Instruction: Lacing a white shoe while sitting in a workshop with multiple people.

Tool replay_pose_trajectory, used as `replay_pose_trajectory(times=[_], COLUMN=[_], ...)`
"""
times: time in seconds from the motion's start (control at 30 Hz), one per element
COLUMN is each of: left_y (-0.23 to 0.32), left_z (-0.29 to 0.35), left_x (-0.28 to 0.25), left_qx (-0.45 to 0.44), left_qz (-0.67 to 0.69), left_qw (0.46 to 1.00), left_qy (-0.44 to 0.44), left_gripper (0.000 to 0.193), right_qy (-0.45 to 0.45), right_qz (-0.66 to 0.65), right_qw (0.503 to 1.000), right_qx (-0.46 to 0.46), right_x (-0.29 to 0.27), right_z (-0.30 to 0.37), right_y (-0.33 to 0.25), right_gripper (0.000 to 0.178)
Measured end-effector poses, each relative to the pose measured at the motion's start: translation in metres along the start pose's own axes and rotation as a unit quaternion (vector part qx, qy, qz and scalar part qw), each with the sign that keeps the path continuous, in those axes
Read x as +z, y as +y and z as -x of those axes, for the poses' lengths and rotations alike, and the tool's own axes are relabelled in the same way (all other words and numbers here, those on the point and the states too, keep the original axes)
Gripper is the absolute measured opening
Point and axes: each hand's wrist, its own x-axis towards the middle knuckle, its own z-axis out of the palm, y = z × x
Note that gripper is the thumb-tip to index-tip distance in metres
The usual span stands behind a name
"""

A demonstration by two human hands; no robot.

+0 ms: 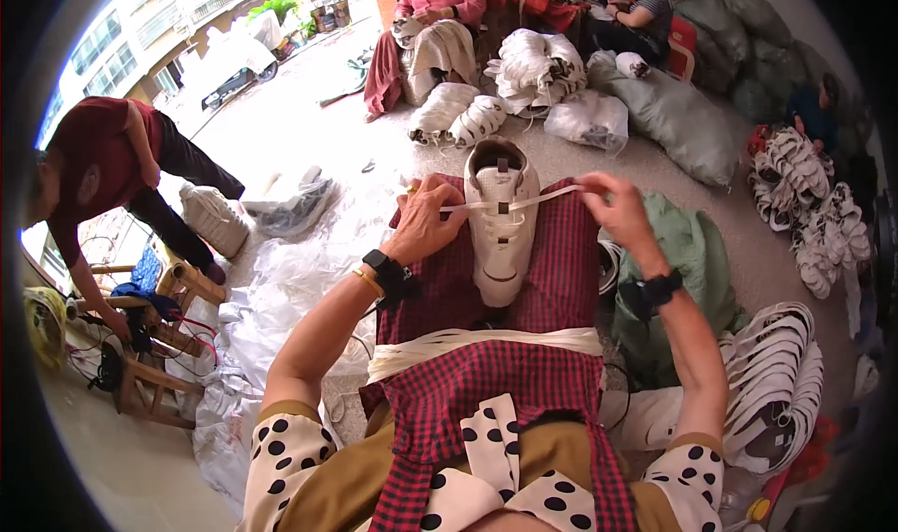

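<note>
No lettering is legible; marks (503,246) on the shoe (500,227) seem too small.

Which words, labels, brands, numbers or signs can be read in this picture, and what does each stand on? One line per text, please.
No text can be read clearly.
Off-white shoe: small dark marks on its front, too small to read.
Maroon shirt of the bending person: a pale round mark, too blurred to read.
Black wristband: no text can be made out.

- The red-and-black checked apron (430,294) has a white sneaker (500,275) and a bunch of white shoelaces (486,344) on it.
- The floor (762,266) has crinkly plastic sheets (271,336), a fat gray sack (687,125) and piled-up white shoes (533,69).
</note>
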Motion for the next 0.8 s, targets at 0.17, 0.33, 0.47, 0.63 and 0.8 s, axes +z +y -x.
replay_pose_trajectory(times=[0.17, 0.33, 0.47, 0.63, 0.8], left_y=[-0.004, -0.005, -0.011, -0.036, -0.055], left_z=[-0.008, -0.011, -0.006, -0.005, 0.005], left_x=[0.007, 0.004, -0.004, -0.026, -0.049], left_qx=[0.038, 0.015, 0.023, 0.052, 0.01], left_qz=[0.035, 0.064, 0.092, 0.094, 0.101], left_qw=[0.999, 0.998, 0.995, 0.994, 0.993], left_qy=[-0.015, -0.019, -0.021, -0.006, -0.053], left_gripper=[0.019, 0.018, 0.018, 0.017, 0.02], right_qy=[-0.13, -0.238, -0.25, -0.249, -0.187], right_qz=[0.077, 0.088, 0.198, 0.126, 0.058], right_qw=[0.968, 0.951, 0.935, 0.947, 0.975], right_qx=[-0.201, -0.179, -0.153, -0.159, -0.105], right_x=[0.047, 0.05, 0.051, 0.056, 0.052], right_z=[-0.009, -0.021, -0.024, -0.026, -0.029], right_y=[-0.048, -0.049, -0.066, -0.05, -0.044], right_gripper=[0.016, 0.013, 0.019, 0.027, 0.027])
